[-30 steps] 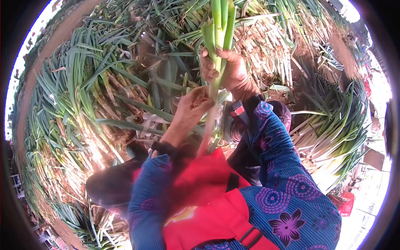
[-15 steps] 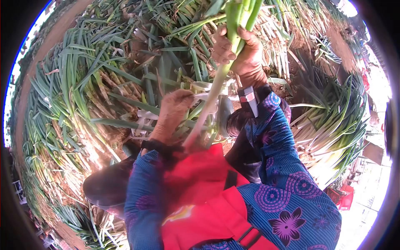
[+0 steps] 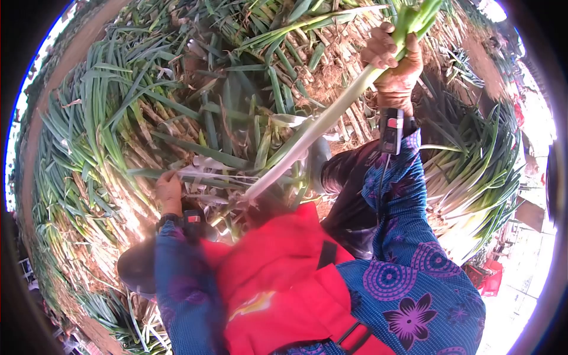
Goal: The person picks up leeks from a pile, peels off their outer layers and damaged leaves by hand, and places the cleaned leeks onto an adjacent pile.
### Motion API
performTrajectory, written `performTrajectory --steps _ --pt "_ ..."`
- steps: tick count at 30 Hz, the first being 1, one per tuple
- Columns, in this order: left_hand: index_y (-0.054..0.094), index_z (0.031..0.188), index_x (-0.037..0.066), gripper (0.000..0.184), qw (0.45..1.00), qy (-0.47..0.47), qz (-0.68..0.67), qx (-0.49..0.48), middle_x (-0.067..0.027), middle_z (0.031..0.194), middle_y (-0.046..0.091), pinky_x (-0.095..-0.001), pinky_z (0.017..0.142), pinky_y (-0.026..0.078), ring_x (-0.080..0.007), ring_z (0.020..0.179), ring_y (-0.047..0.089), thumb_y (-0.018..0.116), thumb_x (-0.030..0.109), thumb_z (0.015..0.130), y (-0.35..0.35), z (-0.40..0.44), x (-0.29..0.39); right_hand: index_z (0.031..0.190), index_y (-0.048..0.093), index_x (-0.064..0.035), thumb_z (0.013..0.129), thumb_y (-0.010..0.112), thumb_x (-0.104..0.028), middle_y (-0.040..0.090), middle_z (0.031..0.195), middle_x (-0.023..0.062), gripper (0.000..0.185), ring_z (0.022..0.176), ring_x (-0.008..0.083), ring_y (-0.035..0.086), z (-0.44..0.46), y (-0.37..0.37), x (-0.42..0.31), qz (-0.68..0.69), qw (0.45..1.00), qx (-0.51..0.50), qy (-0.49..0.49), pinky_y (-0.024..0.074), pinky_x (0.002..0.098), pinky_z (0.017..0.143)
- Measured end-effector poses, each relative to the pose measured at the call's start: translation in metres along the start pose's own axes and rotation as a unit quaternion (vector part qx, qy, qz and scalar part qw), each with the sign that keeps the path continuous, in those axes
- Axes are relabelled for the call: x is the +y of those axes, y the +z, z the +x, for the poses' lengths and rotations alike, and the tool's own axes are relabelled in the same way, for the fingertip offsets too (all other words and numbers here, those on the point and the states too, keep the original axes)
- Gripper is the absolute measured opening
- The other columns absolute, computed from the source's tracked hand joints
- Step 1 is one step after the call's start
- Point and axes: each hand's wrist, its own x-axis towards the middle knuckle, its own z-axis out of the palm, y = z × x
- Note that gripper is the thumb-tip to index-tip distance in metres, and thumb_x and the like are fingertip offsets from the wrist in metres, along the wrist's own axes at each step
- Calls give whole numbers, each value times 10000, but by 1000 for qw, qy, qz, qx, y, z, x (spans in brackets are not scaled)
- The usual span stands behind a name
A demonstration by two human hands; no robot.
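The leek (image 3: pixel 322 123) slants across the middle of the view, leaves at the upper right and white end low, just in front of the red apron (image 3: pixel 278 254). The right hand (image 3: pixel 395 64) is closed around it where white turns green, fingers on one side and thumb on the other; gripping there probably steadies the stalk while leaving the white length bare. The left hand (image 3: pixel 169 192) is well apart to the left, its fingertips drawn together, apparently pinching a thin pale strip (image 3: pixel 220 176) that runs toward the leek's low end. The two hands so far apart suggest the strip is being held taut, though whether it joins the stalk is hard to tell. Below lie loose leaves (image 3: pixel 204 155). Farther out, a heap (image 3: pixel 109 136) of leeks lies to the left and a paler pile (image 3: pixel 467 183) to the right, beyond the knee.
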Motion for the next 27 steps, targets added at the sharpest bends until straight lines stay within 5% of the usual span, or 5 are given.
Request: performTrajectory --steps 5,15,22,25,27 --pt "622 1180 28 343 975 195 69 -87 -147 1177 634 -347 969 436 -235 1107 582 605 138 855 -5 -36 94 1007 529 37 874 626 -302 465 738 34 377 568 117 421 -1 -13 -12 3 998 58 -8 363 278 572" --pt "468 1333 -58 970 751 -28 -376 -542 -215 1290 551 -401 1076 334 -270 1250 486 235 765 877 15 -127 227 915 503 18 909 483 -320 445 684 49 339 576 159 425 -11 -49 -24 60 946 317 -38 390 321 576" --pt "559 1170 -45 587 596 -111 -664 -438 -53 669 468 -322 616 439 -185 586 453 425 490 969 15 -144 217 702 450 -53 828 466 -295 444 603 60 273 573 201 446 -21 -60 -23 102 905 412 -30 416 353 597" --pt "593 977 37 300 815 -81 -544 -182 39 549 296 -253 459 242 -87 458 256 451 301 999 -5 -155 227 706 438 -59 790 507 -286 434 593 53 251 546 193 451 -22 -60 -25 108 890 441 -35 421 347 584" --pt "602 998 37 239 752 -30 -633 -182 48 553 289 -241 439 217 -76 453 240 469 236 1002 -34 -124 191 728 439 -54 787 529 -259 443 612 51 232 539 185 464 -24 -63 -25 122 882 450 -63 429 338 556"
